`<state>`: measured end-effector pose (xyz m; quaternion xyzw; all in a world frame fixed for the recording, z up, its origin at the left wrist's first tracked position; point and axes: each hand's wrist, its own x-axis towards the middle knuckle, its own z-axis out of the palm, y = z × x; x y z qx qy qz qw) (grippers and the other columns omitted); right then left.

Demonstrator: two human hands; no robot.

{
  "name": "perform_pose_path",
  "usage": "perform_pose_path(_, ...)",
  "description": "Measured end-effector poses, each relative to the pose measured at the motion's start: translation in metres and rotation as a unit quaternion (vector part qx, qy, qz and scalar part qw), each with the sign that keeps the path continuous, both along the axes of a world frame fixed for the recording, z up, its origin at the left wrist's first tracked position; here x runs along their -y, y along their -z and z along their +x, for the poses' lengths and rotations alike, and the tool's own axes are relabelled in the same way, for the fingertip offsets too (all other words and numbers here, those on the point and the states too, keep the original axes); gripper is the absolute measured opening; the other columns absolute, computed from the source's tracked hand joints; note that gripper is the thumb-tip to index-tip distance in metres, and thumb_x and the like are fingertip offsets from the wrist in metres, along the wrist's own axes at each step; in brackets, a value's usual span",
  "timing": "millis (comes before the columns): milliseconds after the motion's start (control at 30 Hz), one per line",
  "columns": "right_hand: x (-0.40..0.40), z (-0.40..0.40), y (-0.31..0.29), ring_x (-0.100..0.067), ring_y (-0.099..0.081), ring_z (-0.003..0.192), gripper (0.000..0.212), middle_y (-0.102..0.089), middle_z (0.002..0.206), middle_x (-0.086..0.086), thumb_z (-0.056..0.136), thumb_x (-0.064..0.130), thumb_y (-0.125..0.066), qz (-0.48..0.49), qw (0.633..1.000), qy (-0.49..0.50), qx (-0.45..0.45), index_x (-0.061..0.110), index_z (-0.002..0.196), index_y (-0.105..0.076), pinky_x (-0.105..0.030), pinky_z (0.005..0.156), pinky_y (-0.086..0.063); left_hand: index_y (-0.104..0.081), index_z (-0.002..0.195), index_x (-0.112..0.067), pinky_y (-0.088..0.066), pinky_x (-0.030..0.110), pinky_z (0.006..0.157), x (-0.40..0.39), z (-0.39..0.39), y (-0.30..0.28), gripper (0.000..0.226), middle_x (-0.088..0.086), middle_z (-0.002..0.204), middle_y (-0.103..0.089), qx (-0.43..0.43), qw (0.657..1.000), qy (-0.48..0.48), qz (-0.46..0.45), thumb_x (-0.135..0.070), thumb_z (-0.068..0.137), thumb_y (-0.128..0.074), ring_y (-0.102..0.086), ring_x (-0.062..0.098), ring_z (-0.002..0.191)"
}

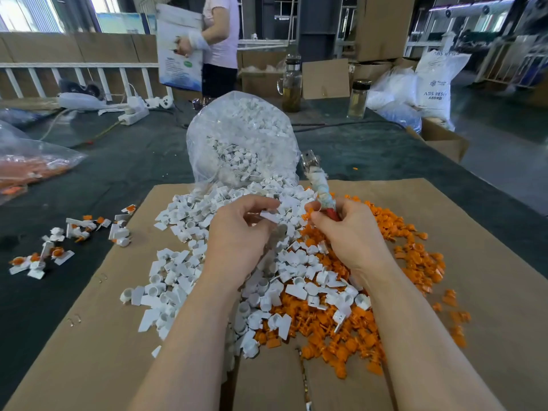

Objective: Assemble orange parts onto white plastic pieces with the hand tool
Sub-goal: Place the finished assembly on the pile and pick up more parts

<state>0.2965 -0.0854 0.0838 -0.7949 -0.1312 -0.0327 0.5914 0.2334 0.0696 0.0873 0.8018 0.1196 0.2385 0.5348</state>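
Note:
A heap of white plastic pieces (184, 262) spills from a clear bag (240, 137) onto a flattened cardboard sheet (489, 262). To its right lies a heap of orange parts (415, 256). My left hand (237, 232) pinches one white piece (270, 216) above the heaps. My right hand (350, 229) grips the hand tool (318, 185), whose handle is wrapped in cloth and whose metal head points away from me. Its fingertips also touch a small orange part (307, 216) close to the white piece.
Several assembled white-and-orange pieces (74, 241) lie on the dark table at left. A bag of orange parts (32, 170) sits at the far left. Two glass bottles (292, 84), a power strip (133, 115) and boxes stand at the back. A person (219, 40) stands behind the table.

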Motion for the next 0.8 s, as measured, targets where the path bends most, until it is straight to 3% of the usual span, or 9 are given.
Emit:
perform_pose_path(167,-0.005,0.000,0.003,0.005,-0.061,0.075,0.012,-0.066,0.078,0.012,0.092,0.024,-0.065,-0.010,0.999,-0.010,0.047,0.032,0.084,-0.065,-0.005,0.057,-0.046,-0.070,0.092,-0.037,-0.045,0.008,0.063,0.001,0.002,0.000,0.022,-0.024,0.084,-0.071,0.030,0.999,0.008,-0.020,-0.015,0.089,-0.071,-0.064,-0.006,0.074)
perform_pose_path(300,-0.006,-0.001,0.004,0.009,-0.055,0.062,0.014,-0.061,0.064,0.017,0.092,0.028,-0.065,-0.019,0.996,-0.008,0.082,0.032,0.080,-0.061,-0.006,0.053,-0.041,-0.070,0.088,-0.040,-0.043,0.005,0.062,0.000,0.003,0.003,0.015,-0.019,0.080,-0.071,0.039,0.999,-0.006,-0.009,-0.025,0.089,-0.072,-0.061,-0.006,0.073)
perform_pose_path(400,-0.007,-0.002,0.003,0.011,-0.052,0.054,0.017,-0.054,0.054,0.032,0.093,0.026,-0.064,-0.004,0.995,-0.024,0.097,0.031,0.079,-0.058,-0.004,0.049,-0.037,-0.069,0.089,-0.042,-0.043,0.008,0.058,0.000,0.003,0.003,0.014,-0.016,0.079,-0.070,0.041,0.999,-0.012,-0.003,-0.028,0.091,-0.070,-0.058,-0.007,0.065)
perform_pose_path(500,-0.008,-0.002,0.004,0.011,-0.051,0.053,0.015,-0.051,0.051,0.034,0.094,0.024,-0.064,0.004,0.994,-0.030,0.105,0.027,0.080,-0.059,-0.004,0.048,-0.037,-0.067,0.088,-0.042,-0.048,0.018,0.062,0.003,0.003,0.002,0.013,-0.018,0.076,-0.072,0.030,0.999,-0.008,0.007,-0.032,0.095,-0.063,-0.065,-0.006,0.070)
perform_pose_path(600,-0.009,-0.003,0.003,0.009,-0.051,0.052,0.018,-0.051,0.051,0.032,0.094,0.025,-0.064,0.004,0.993,-0.029,0.112,0.027,0.077,-0.056,-0.005,0.048,-0.037,-0.066,0.088,-0.039,-0.043,0.017,0.054,0.006,0.003,0.001,0.012,-0.020,0.071,-0.071,0.018,1.000,-0.003,0.006,-0.034,0.097,-0.061,-0.063,-0.006,0.061)
perform_pose_path(700,-0.011,-0.004,0.003,0.008,-0.050,0.049,0.028,-0.049,0.048,0.030,0.094,0.024,-0.063,0.010,0.992,-0.029,0.123,0.029,0.070,-0.050,-0.006,0.046,-0.036,-0.064,0.087,-0.038,-0.042,0.021,0.057,0.005,0.003,0.002,0.011,-0.014,0.073,-0.072,0.021,1.000,-0.013,0.017,-0.034,0.096,-0.061,-0.059,-0.006,0.055)
perform_pose_path(800,-0.013,-0.006,0.003,0.009,-0.050,0.050,0.026,-0.051,0.050,0.032,0.094,0.024,-0.063,0.013,0.991,-0.031,0.127,0.031,0.072,-0.050,-0.006,0.046,-0.036,-0.065,0.093,-0.033,-0.047,0.021,0.065,0.005,0.004,0.001,0.007,-0.012,0.082,-0.072,0.027,0.999,-0.034,0.009,-0.039,0.094,-0.062,-0.065,-0.001,0.072)
